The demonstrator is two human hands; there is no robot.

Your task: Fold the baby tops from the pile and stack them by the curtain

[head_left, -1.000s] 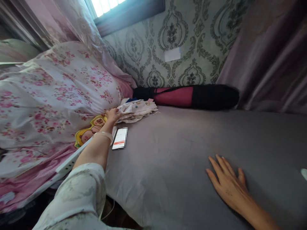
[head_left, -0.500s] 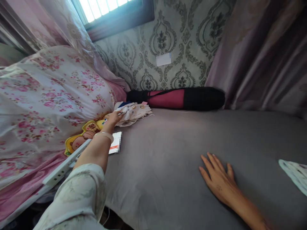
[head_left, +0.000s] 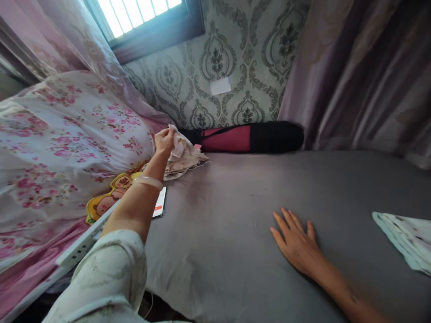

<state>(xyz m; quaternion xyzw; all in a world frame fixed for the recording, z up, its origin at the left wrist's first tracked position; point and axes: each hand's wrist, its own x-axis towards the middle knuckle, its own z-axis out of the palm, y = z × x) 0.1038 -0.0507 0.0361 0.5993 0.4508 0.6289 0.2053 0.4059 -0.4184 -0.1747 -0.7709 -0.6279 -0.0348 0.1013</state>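
Observation:
My left hand (head_left: 164,140) is closed on a cream printed cloth (head_left: 183,156) and holds one corner of it lifted above the grey bed sheet (head_left: 235,215); the cloth's lower part still rests on the sheet. My right hand (head_left: 296,242) lies flat on the sheet at the lower right, fingers spread, holding nothing. A bracelet sits on my left wrist.
A floral quilt (head_left: 67,143) is heaped at the left. A yellow cartoon fan (head_left: 104,202) and a white card (head_left: 159,208) lie by my left forearm. A black and pink roll (head_left: 256,137) lies along the patterned wall. A folded patterned cloth (head_left: 404,237) rests at the right edge.
My left hand has closed on the cream cloth and raised its corner off the sheet. The view has swung right, bringing the folded cloth at the right into sight.

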